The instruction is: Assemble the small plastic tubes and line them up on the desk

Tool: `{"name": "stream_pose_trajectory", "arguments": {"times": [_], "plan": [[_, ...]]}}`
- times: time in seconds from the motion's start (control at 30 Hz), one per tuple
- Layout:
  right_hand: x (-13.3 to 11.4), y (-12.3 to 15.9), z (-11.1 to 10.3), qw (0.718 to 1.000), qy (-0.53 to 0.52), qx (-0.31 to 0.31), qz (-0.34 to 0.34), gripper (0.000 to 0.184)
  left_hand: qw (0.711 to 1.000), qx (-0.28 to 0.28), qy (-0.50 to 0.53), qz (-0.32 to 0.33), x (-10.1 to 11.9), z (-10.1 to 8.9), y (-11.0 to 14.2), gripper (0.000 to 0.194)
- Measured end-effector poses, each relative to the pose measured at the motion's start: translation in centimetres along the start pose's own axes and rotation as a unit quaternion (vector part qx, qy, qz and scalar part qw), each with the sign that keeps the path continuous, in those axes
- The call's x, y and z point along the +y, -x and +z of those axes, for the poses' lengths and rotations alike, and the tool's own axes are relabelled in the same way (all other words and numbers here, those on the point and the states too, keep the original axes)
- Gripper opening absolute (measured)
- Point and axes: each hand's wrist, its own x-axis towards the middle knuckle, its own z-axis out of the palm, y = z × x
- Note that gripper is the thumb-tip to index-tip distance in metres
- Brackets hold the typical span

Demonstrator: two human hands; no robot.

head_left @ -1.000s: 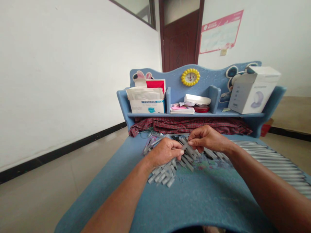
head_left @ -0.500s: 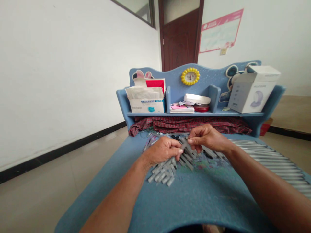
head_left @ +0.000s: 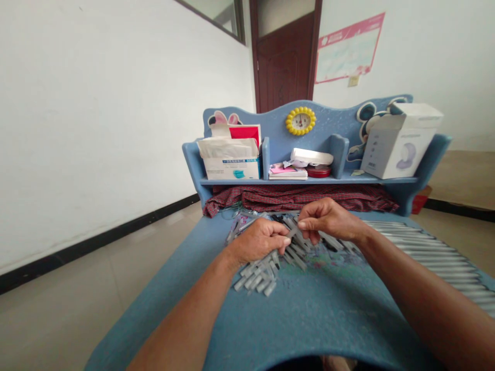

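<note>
Many grey sticks [head_left: 257, 275] lay loose on the worktop [head_left: 309, 322], a tidy row [head_left: 436, 257] along its right edge, the left hand [head_left: 257, 241] and right hand [head_left: 328, 219] pinching one stick [head_left: 293, 232] in closed fingers [head_left: 303, 225].

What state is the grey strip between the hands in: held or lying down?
Held: the grey strip sits at the fingertips of the right hand and left hand, raised above the pile.

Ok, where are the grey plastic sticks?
In the head view, the grey plastic sticks lie on the blue desk, under the left hand and right hand, below the plaid cloth.
</note>
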Motion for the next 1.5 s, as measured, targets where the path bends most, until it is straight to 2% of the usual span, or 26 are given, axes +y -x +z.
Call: {"name": "stream_pose_trajectory", "arguments": {"times": [0.33, 0.53, 0.73, 0.83, 1.03, 1.23, 1.4, 1.5], "plan": [[-0.5, 0.1, 0.6, 0.999, -0.033, 0.017, -0.013, 0.037, 0.997, -0.031, 0.066, -0.039, 0.5, -0.6, 0.9, 0.020], [-0.5, 0.0, 0.8, 0.996, 0.076, 0.034, 0.015, 0.041, 0.999, 0.006, 0.047, -0.025, -0.1, -0.3, 0.3, 0.016], [0.0, -0.3, 1.2, 0.982, 0.176, 0.051, 0.048, 0.054, 0.997, 0.074, -0.036, -0.011, -0.4, 0.4, -0.2, 0.013], [-0.1, -0.4, 1.0, 0.982, 0.177, 0.048, 0.043, 0.055, 0.995, 0.085, -0.041, -0.010, -0.5, 0.3, -0.3, 0.013], [-0.1, -0.3, 0.7, 0.993, 0.118, 0.025, -0.004, 0.039, 0.995, 0.093, -0.038, -0.015, -0.3, 0.1, -0.2, 0.014], [-0.2, -0.2, 0.9, 0.982, 0.183, 0.040, 0.016, 0.054, 0.995, 0.092, -0.032, -0.011, -0.2, 0.2, -0.1, 0.012], [-0.4, -0.2, 0.8, 0.987, 0.149, 0.059, -0.011, 0.040, 0.995, 0.098, -0.033, -0.008, -0.3, 0.2, -0.2, 0.013], [-0.4, -0.2, 1.0, 0.982, 0.176, 0.071, 0.008, 0.046, 0.994, 0.098, -0.039, -0.005, -0.4, 0.2, -0.2, 0.012]]}}
